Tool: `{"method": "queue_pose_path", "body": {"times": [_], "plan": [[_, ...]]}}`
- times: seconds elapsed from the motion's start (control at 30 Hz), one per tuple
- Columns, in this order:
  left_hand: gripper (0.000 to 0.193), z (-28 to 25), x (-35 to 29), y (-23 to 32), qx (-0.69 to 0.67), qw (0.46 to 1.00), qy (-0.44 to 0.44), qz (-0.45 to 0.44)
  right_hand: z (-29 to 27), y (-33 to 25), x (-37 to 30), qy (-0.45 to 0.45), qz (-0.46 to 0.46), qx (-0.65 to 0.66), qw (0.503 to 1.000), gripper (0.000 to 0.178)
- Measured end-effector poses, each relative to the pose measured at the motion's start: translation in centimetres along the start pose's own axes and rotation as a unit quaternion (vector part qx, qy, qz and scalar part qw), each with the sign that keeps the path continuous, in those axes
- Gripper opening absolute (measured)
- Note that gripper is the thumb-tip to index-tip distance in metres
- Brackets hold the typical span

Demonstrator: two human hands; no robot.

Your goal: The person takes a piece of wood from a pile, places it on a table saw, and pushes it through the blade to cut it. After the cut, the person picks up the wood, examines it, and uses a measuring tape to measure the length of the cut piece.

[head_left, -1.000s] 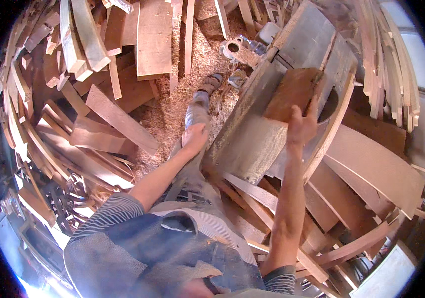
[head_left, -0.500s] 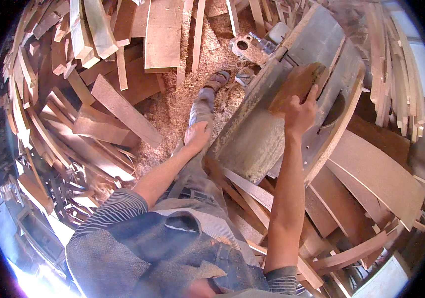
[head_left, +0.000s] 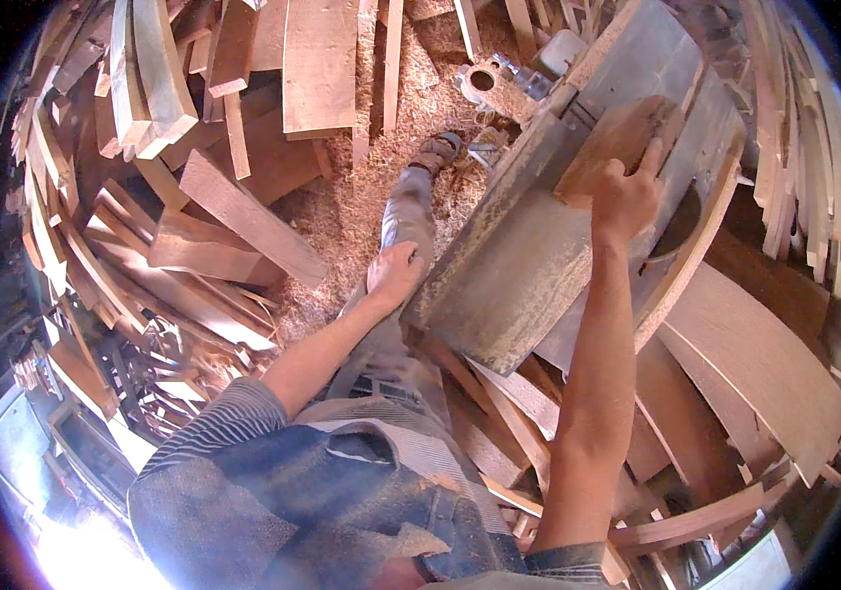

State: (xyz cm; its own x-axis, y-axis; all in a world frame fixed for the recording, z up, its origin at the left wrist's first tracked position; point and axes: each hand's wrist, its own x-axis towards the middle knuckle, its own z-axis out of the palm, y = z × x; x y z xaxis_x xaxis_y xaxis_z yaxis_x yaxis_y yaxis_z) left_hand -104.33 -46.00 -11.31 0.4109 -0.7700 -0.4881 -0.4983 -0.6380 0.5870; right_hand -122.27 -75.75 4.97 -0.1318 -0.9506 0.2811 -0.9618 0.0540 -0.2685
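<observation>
On the grey metal bed of a woodworking machine [head_left: 504,285] lies a short brown wooden board [head_left: 602,147], beside the machine's upright fence strip. My right hand [head_left: 625,202] is on the near end of this board, the index finger stretched along it and the other fingers curled at its edge. The board's underside is hidden. My left hand [head_left: 396,273] rests on my left leg near the knee, its fingers curled in, with nothing visible in them.
Planks [head_left: 317,69] and offcuts are heaped at the left and far side. Wide boards [head_left: 755,354] lean right of the machine, near tall upright strips [head_left: 775,128]. A motor-like metal part [head_left: 484,84] sits beyond my foot, amid wood shavings [head_left: 342,197].
My right hand and the board have shifted to the right in the picture, as has the machine, so my view has turned slightly. The left hand stays on my leg.
</observation>
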Motion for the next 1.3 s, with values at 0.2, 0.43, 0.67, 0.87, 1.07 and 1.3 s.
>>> {"method": "queue_pose_path", "body": {"times": [0.2,0.43,0.67,0.87,1.07,1.3], "plan": [[0.038,-0.6,0.4,1.3,-0.023,0.999,-0.011,-0.023,1.1,0.4,2.7,0.012,0.001,0.001,1.0,0.072],[0.036,-0.7,0.8,1.4,-0.032,0.999,0.031,-0.025,1.7,0.3,5.9,0.006,-0.018,-0.012,1.0,0.068],[0.035,-1.9,1.7,2.7,-0.04,0.998,0.027,-0.033,2.2,-0.1,8.9,-0.018,-0.002,-0.009,1.0,0.069],[0.034,-1.7,2.8,2.4,-0.052,0.998,0.023,-0.002,3.1,0.2,10.9,-0.006,-0.003,-0.044,0.999,0.071],[0.037,-2.4,3.6,3.4,-0.032,0.999,0.003,-0.019,3.7,0.5,12.9,-0.025,0.011,-0.029,0.999,0.075],[0.039,-3.1,5.0,3.8,-0.049,0.998,-0.018,-0.024,4.9,0.2,15.7,-0.009,0.005,-0.033,0.999,0.074]]}}
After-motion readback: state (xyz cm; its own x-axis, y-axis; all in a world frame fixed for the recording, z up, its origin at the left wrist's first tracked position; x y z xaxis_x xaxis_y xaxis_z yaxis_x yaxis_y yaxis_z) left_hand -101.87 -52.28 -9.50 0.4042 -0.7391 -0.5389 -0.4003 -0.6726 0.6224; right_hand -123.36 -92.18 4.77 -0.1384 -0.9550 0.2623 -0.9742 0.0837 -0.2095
